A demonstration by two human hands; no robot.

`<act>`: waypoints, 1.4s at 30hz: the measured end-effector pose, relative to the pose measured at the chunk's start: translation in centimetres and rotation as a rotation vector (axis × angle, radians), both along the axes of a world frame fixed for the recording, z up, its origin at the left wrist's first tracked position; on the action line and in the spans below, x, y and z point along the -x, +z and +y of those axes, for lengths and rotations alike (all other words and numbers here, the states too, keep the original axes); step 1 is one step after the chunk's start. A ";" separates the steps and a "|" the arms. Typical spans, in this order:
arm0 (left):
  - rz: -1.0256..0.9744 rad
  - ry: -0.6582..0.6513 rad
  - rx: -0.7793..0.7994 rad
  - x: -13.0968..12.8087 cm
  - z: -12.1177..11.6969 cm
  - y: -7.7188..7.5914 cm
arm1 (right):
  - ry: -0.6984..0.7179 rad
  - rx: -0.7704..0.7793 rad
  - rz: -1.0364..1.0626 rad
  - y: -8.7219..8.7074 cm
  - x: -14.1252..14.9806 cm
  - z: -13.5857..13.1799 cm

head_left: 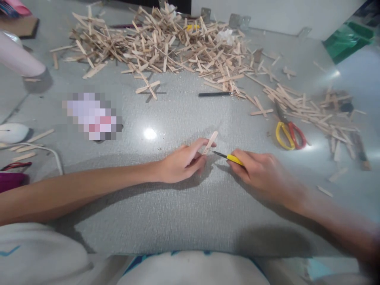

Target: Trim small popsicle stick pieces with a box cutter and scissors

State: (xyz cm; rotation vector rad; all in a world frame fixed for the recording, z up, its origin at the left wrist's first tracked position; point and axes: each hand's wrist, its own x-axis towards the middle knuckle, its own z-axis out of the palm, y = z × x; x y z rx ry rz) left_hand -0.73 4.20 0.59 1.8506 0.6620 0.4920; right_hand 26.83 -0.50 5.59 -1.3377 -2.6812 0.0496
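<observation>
Between the fingertips of my left hand (185, 161) is a short, pale wooden craft stick (211, 139), tilted with its rounded end pointing up and away. My right hand (258, 166) is closed around a craft knife with a yellow handle (235, 159). The knife's dark, thin front part points left, its tip at or very near the lower end of the stick; whether they touch I cannot tell. Both hands are over the middle of the grey table (166, 213), close to the near edge.
A large heap of wooden sticks (166, 47) covers the back, with more sticks (323, 114) at right. Scissors with yellow and red handles (287, 132) lie right. A black strip (215, 94), a blurred-out object (93, 116) and a white mouse (13, 133) also lie around.
</observation>
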 end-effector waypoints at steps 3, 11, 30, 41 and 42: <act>0.010 0.006 -0.022 0.0 0.0 0.0 | 0.000 -0.015 -0.004 0.2 0.1 -0.1; 0.033 0.021 -0.025 -0.1 0.0 0.0 | -0.016 -0.013 0.003 0.2 0.2 -0.1; 0.015 0.000 -0.085 0.0 0.0 0.0 | -0.045 -0.008 -0.069 0.2 0.5 -0.4; 0.215 -0.038 -0.363 -0.4 -0.2 -1.3 | -0.006 -0.050 -0.419 2.1 1.2 -2.0; 0.239 -0.028 -0.399 -0.4 -0.2 -1.4 | -0.002 -0.057 -0.440 2.3 1.5 -2.1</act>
